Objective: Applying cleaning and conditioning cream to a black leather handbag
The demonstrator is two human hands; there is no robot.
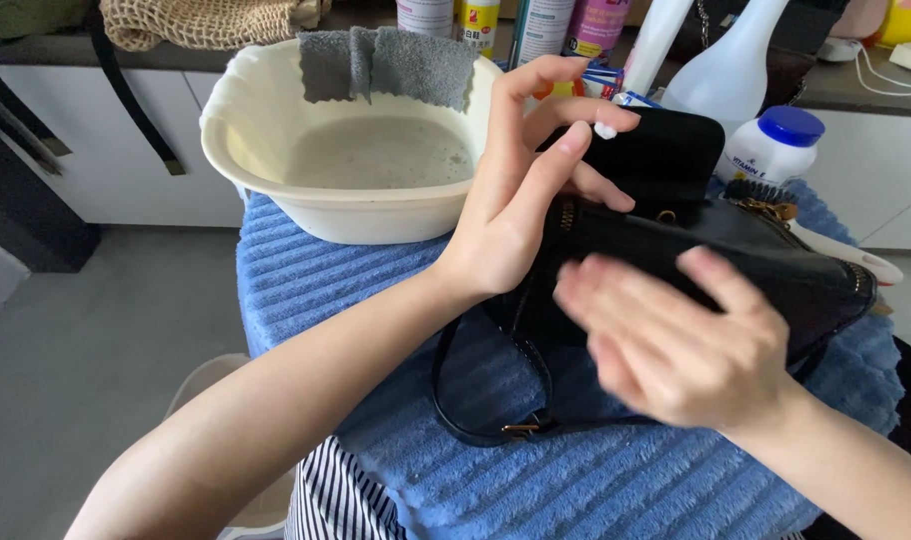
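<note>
Cream basin (275, 160) of cloudy water, grey cloth (395, 62) on rim, blue-capped jar (775, 145)

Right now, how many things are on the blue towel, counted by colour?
Black: 1, the bag under the right hand and beside the left hand
Cream: 1, the basin
Grey: 1, the cloth over the basin's rim
Total: 3

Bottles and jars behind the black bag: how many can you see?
7. Four bottles are cut off along the top edge behind the basin, two white spray bottles stand at right, and a blue-lidded jar is beside them. More may be hidden.
</note>
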